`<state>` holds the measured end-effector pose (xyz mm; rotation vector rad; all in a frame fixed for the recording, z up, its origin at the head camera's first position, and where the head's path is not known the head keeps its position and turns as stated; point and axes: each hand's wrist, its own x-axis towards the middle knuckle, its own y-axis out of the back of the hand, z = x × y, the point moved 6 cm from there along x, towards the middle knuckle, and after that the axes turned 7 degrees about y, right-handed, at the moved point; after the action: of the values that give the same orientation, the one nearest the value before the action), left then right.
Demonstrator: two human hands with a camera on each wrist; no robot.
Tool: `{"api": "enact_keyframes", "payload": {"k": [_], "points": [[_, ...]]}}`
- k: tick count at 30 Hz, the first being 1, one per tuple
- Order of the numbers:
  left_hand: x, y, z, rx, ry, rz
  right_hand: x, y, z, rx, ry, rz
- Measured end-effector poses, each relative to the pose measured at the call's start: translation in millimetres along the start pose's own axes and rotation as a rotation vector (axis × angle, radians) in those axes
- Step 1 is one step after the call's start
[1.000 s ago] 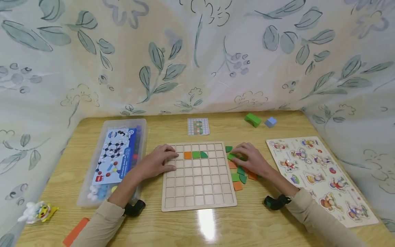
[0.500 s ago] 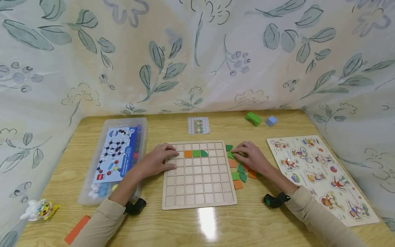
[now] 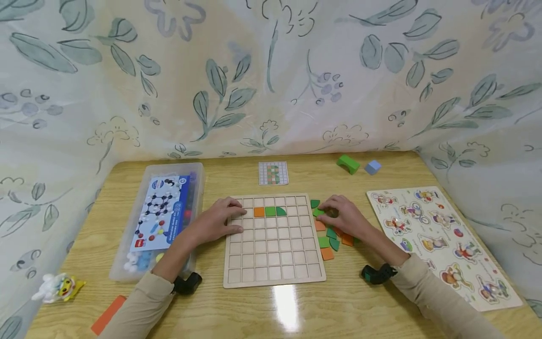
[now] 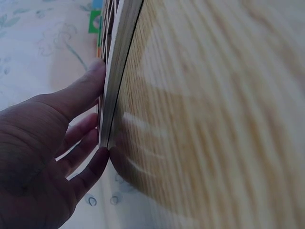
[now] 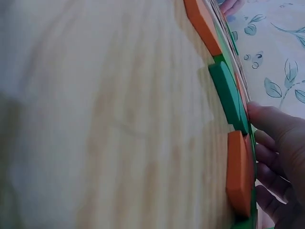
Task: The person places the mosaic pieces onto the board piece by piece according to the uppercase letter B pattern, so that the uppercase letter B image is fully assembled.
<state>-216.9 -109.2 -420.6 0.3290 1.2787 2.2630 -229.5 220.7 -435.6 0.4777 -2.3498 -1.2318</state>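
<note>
My left hand (image 3: 217, 220) rests at the left edge of a square wooden grid board (image 3: 273, 284). In the left wrist view the thumb (image 4: 85, 93) lies along the board's top side, with the little fingertip at its edge. On the board an orange square tile (image 3: 259, 212), a green square tile (image 3: 270, 212) and a dark green quarter-round tile (image 3: 281, 211) sit in a row. My right hand (image 3: 345, 217) rests over the loose tiles, thumb and index finger apart at a green tile (image 3: 318, 212). An orange tile (image 5: 239, 174) and a green rounded tile (image 5: 228, 98) lie nearest the right wrist camera.
A pattern card (image 3: 273, 173) lies behind the board. On the left stand a clear molecular model box (image 3: 115, 266), a small toy figure (image 3: 59, 287) and a red block (image 3: 107, 314). A picture puzzle board (image 3: 417, 238), a green arch block (image 3: 349, 164) and a blue block (image 3: 373, 167) are on the right.
</note>
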Motion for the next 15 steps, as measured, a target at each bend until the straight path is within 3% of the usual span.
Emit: {"api": "enact_keyframes", "payload": {"k": [15], "points": [[0.1,-1.5,-0.7,0.008,0.012,-0.003,4.1,-0.1,-4.4,-0.003,0.023,-0.038]]}}
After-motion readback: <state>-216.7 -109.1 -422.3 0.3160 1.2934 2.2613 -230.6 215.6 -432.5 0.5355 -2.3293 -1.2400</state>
